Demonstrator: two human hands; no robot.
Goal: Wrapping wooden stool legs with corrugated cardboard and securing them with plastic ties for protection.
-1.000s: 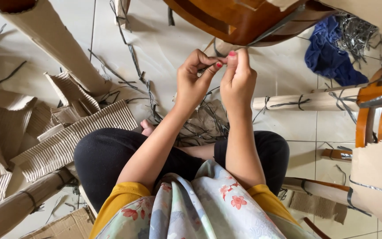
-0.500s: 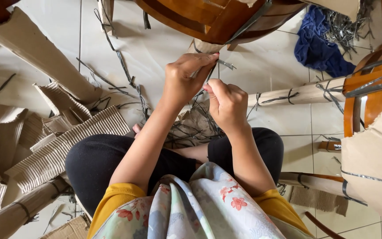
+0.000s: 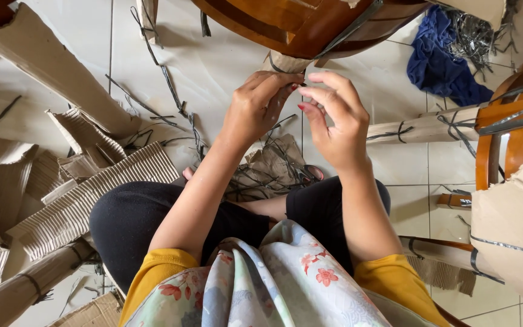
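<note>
Right now your left hand pinches the cardboard-wrapped chair leg at twelve o'clock, its brown wrap lying just beyond your fingertips, long axis running up to the wooden seat. Your right hand, fingers curled but holding nothing clear, hovers just beside it at three o'clock.
</note>
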